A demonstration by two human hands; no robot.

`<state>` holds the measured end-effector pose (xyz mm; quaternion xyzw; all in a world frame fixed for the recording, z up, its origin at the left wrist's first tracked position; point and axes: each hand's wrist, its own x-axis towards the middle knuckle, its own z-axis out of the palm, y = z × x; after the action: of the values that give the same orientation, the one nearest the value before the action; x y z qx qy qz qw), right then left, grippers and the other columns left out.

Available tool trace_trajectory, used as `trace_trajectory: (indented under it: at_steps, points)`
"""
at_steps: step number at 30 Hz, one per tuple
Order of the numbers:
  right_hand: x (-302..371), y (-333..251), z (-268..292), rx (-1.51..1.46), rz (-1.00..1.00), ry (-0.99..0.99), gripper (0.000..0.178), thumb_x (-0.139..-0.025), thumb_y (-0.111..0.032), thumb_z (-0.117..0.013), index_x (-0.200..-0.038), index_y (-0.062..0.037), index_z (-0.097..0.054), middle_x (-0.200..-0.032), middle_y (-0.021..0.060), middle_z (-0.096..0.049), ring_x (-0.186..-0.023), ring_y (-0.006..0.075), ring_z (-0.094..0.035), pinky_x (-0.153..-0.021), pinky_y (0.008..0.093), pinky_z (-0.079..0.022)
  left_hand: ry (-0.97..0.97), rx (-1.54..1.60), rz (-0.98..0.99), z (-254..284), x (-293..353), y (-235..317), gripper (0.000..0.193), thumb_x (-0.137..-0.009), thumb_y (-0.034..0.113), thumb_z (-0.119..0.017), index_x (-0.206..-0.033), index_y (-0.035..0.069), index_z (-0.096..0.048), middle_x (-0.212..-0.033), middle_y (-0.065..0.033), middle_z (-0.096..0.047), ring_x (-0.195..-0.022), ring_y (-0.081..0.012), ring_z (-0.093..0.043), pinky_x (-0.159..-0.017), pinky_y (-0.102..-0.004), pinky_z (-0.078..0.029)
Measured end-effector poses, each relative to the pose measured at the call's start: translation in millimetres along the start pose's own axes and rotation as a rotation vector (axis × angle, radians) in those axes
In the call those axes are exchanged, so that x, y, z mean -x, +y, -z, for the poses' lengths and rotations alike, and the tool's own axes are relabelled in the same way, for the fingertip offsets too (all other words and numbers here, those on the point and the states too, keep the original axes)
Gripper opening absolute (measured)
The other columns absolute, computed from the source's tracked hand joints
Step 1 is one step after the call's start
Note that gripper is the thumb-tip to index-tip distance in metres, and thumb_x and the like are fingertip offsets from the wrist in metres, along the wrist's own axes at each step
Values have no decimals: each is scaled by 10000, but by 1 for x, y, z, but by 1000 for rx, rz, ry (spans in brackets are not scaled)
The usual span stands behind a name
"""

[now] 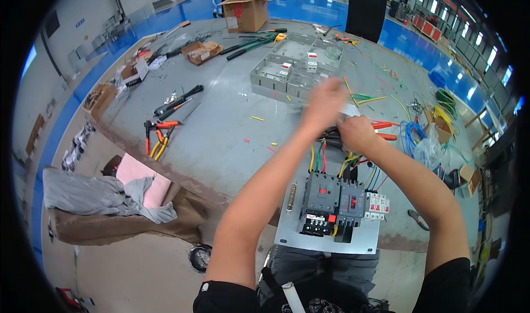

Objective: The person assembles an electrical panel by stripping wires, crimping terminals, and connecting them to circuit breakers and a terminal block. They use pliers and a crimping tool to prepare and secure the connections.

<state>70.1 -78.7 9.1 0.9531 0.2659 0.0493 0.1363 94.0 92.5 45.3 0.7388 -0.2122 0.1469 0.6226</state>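
Observation:
My left hand [324, 106] is smeared by motion above the table, just beyond the wires, and its fingers cannot be made out. To its right and slightly nearer, my right hand [358, 134] is closed, with what it grips hidden. A tool with red-orange handles [384, 137] shows behind that hand; I cannot tell whether it is held. Below my hands, a metal mounting plate [331, 242] leans at the table's front edge. It carries a large circuit breaker [322, 194], a narrower breaker [351, 201] and small white breakers [378, 205]. Yellow, green and red wires [318, 157] rise from them.
Beyond my hands stands a grey divided plastic box [265, 78]. Pliers [159, 136] and screwdrivers [175, 103] lie on the left. Long-handled cutters [251, 46] and a cardboard box [245, 14] are at the back. Coiled blue wire [413, 139] sits on the right.

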Motion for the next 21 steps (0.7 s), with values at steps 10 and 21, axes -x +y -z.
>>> trace_trajectory:
  at_steps: [10, 21]
  points:
    - [22, -23, 26, 296, -31, 84, 262, -924, -190, -635, -1133, -46, -702, -1047, 113, -688, -956, 273, -698, -742, 410, -572, -101, 579, 601, 30, 124, -82, 211, -980, 170, -728, -1135, 26, -712, -798, 10, -682, -686, -69, -644, -584, -228, -530]
    - [18, -25, 40, 25, -235, 432, 487, -855, -81, -675, -1336, -60, -606, -1353, 212, -594, -959, 353, -731, -709, 403, -626, 55, 747, 434, 14, 134, -100, 260, -1041, 166, -664, -1252, 19, -695, -1097, -74, -744, -822, -79, -636, -739, -259, -559]
